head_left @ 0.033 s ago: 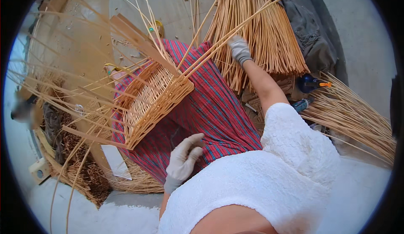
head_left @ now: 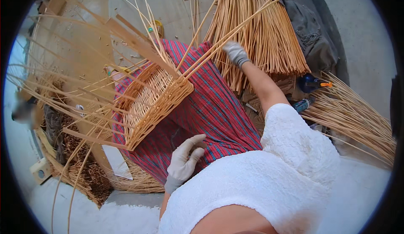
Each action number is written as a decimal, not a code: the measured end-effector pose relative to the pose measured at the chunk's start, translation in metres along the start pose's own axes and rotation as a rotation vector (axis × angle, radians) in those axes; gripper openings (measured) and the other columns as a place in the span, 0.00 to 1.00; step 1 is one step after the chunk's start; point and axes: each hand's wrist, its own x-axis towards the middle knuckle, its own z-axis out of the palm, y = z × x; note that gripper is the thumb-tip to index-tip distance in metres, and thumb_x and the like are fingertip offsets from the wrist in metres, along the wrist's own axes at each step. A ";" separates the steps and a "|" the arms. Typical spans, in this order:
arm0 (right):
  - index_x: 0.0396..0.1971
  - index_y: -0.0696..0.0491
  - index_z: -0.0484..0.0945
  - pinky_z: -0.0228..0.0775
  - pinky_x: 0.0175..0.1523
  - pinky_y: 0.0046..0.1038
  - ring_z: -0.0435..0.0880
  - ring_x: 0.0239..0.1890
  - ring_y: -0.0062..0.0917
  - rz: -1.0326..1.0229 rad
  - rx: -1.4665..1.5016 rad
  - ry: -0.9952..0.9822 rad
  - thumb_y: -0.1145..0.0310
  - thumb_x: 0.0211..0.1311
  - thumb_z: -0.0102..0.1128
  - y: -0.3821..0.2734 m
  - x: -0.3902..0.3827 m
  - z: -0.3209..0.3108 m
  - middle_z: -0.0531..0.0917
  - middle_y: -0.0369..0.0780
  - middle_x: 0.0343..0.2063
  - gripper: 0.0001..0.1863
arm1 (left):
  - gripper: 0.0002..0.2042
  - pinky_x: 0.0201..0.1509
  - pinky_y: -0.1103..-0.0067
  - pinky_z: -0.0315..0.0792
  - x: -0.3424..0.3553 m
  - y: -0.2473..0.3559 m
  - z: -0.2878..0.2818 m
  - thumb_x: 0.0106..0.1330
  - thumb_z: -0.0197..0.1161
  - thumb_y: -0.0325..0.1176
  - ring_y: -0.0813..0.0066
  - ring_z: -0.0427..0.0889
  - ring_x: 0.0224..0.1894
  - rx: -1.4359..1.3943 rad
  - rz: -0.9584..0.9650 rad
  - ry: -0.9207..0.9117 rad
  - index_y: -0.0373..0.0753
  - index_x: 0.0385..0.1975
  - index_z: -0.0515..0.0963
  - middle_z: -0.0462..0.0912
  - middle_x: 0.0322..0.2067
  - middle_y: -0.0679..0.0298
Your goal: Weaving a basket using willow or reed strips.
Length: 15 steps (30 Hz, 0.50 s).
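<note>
A partly woven wicker basket [head_left: 162, 101] lies tilted across my lap on a red checked cloth [head_left: 210, 112]. Long pale rods [head_left: 242, 27] run from its upper right corner, and more stakes fan out leftward. Flat wooden slats [head_left: 134, 40] stick up at its far end. My left hand [head_left: 184, 160], in a pale glove, hovers over the cloth near my body, holding nothing, thumb and fingers apart. My right hand [head_left: 236, 54], also gloved, reaches out beside the long rods, over the large bundle of rods [head_left: 261, 36]. Its fingertips are hidden, so its grip is unclear.
Dark grey cloth [head_left: 311, 36] partly covers the large bundle. To the right are a dark blue bottle with an orange nozzle [head_left: 309, 83] and another rod bundle [head_left: 353, 120]. Trimmed bundles [head_left: 90, 179] lie at lower left, near a white sheet [head_left: 117, 162].
My right hand has shifted slightly left, toward the long rods. The basket and my left hand are nearly where they were.
</note>
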 end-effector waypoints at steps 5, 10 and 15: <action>0.50 0.49 0.78 0.75 0.56 0.39 0.82 0.53 0.41 0.516 0.214 -0.370 0.62 0.68 0.53 -0.057 -0.031 0.058 0.84 0.47 0.49 0.14 | 0.17 0.40 0.82 0.76 0.015 0.005 0.001 0.74 0.56 0.27 0.81 0.78 0.38 -0.010 -0.119 0.034 0.36 0.61 0.73 0.82 0.42 0.63; 0.45 0.54 0.81 0.76 0.55 0.39 0.84 0.49 0.42 0.902 0.547 -0.172 0.53 0.61 0.62 -0.069 -0.010 0.048 0.85 0.50 0.44 0.20 | 0.17 0.39 0.82 0.77 0.021 -0.006 -0.001 0.75 0.54 0.28 0.81 0.77 0.38 -0.070 -0.124 0.101 0.37 0.61 0.72 0.81 0.44 0.62; 0.49 0.54 0.79 0.76 0.56 0.42 0.84 0.51 0.45 0.923 0.337 -0.194 0.54 0.59 0.62 -0.064 0.012 0.043 0.84 0.51 0.47 0.23 | 0.17 0.41 0.82 0.76 0.021 0.000 0.002 0.76 0.53 0.30 0.82 0.77 0.39 0.027 -0.127 0.052 0.36 0.62 0.71 0.80 0.44 0.63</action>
